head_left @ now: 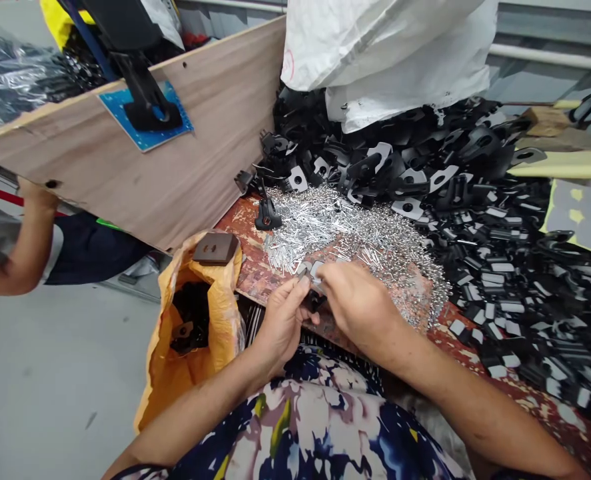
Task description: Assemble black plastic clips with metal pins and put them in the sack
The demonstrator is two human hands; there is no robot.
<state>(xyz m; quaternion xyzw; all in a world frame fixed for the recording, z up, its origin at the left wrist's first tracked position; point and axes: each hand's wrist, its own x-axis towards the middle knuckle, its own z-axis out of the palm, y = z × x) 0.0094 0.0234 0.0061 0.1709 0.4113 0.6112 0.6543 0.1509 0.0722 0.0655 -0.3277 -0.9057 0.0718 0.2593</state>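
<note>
In front of me, my left hand (284,317) pinches a small black plastic part (315,300) with a grey face, just over the front edge of the worktable. From the right, my right hand (358,307) closes its fingers on the same piece at its upper side. What the right fingertips grip exactly is partly hidden. Right beyond both hands spreads a pile of shiny metal pins (320,223), with small round metal pieces (415,253) toward its right side. An upright black part (266,212) stands at the pile's left edge.
Black clips with grey pads (505,267) are heaped at right and back, under a white sack (385,53). A wooden board (200,113) stands at left. Beside the table, a yellow bag (155,373) holds black parts; a dark block (216,248) rests on its rim. Another person's arm (22,247) shows far left.
</note>
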